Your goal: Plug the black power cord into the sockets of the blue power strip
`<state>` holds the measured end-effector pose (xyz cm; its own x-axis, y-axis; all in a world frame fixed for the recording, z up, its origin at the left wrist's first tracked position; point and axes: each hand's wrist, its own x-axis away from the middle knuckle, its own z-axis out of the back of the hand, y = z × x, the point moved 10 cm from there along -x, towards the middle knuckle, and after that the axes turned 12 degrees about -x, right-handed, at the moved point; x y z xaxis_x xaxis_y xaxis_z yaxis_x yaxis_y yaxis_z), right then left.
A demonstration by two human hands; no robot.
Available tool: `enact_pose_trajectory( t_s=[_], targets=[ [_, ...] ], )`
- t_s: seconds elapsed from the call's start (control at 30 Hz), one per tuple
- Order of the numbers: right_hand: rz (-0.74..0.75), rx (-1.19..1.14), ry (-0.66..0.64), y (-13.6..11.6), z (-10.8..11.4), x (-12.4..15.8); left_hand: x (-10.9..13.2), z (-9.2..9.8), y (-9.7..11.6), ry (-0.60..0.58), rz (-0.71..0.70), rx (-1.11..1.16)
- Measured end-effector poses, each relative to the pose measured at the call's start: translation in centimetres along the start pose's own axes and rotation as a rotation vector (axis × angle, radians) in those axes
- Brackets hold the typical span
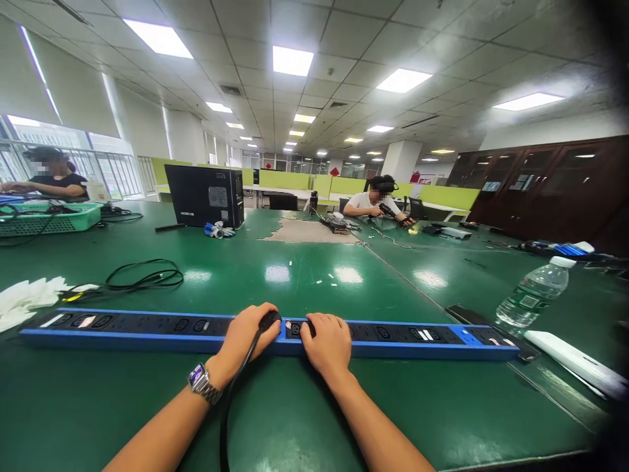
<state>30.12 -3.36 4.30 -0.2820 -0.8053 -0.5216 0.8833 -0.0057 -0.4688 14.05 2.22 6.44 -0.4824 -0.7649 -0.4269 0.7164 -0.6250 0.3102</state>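
Observation:
A long blue and black power strip [162, 344] lies across the green table in front of me, with rows of sockets along its top. My left hand [248, 333] is closed around a black plug [270, 320] at the strip's middle. Its black cable [228, 400] runs down toward the near edge. Whether the plug's pins sit in a socket is hidden. Just right of it, my right hand [328, 337] grips the strip, fingers curled over the top. Something dark shows between thumb and forefinger, too covered to make out. Between the hands a bare socket [294, 330] is visible.
At right stand a water bottle [534, 293] and a long white object [577, 360]. Farther back are a black computer case [204, 195], a coiled cable [145, 275], white tissues [29, 298] and a green basket [54, 221]. Two people sit across the table.

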Motion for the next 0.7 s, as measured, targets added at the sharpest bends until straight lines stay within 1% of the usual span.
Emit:
enact_pose_trajectory(
  t_s=[0.13,0.2,0.3,0.43,0.5,0.6,0.7],
  targets=[
    [0.027,-0.049,0.028,0.0,0.4,0.1,0.0,0.1,-0.3,0.041,0.010,0.024],
    [0.062,-0.099,0.059,-0.5,0.8,0.4,0.1,0.2,-0.2,0.056,-0.003,0.040],
    [0.162,-0.192,0.089,-2.2,1.2,1.1,0.3,0.1,0.1,0.060,-0.052,0.070],
    [0.291,-0.308,0.081,-4.7,0.9,2.2,0.7,0.1,0.2,0.058,-0.119,0.114],
    [0.302,-0.334,0.083,-5.1,0.8,2.4,0.8,0.0,0.4,0.048,-0.153,0.112],
    [0.294,-0.357,0.074,-5.0,0.6,2.4,1.1,-0.4,0.8,0.040,-0.199,0.078],
    [0.285,-0.359,0.073,-4.8,0.6,2.4,1.1,-0.7,1.0,0.042,-0.192,0.032]
  ],
)
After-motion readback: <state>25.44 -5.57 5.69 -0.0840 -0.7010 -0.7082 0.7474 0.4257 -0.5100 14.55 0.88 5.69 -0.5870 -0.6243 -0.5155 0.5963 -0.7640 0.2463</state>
